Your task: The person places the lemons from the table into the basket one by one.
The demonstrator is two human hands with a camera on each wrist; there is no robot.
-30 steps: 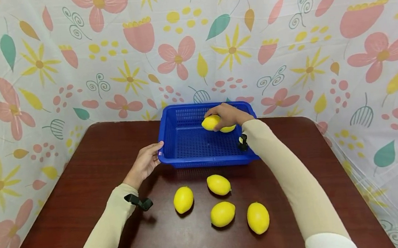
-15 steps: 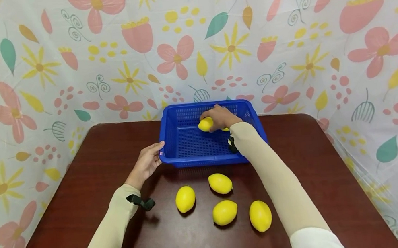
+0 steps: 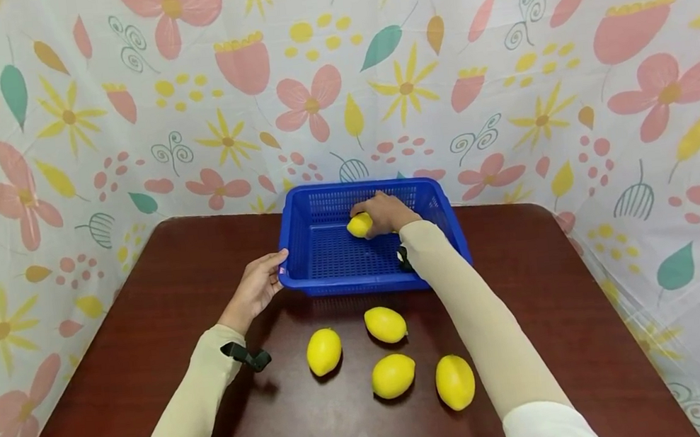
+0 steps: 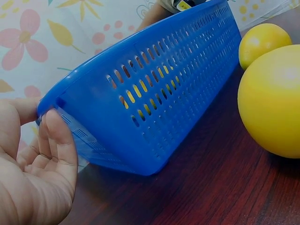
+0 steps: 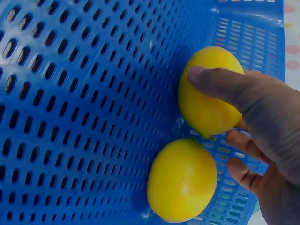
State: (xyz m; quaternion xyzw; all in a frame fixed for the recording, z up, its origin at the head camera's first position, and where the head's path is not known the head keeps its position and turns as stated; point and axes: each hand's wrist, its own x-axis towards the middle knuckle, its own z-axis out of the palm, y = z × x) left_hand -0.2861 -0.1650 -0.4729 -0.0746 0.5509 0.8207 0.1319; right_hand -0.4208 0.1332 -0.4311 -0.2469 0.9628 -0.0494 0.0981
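A blue plastic basket with slotted walls stands toward the back of the table. At its front left corner my left hand pinches the rim between thumb and fingers. Inside the basket, my right hand grips a lemon, thumb on one side and fingers round the other. The right wrist view shows that lemon low in the basket by the far wall, with a second lemon lying beside it. From the head, the second lemon is mostly hidden behind my right hand.
In front of the basket several lemons lie on the dark wooden table: a left one, a back one, a front one and a right one. A flowered cloth hangs behind the table.
My right hand has moved left and down inside the basket with the lemon in its grip. My left hand has stayed on the basket rim.
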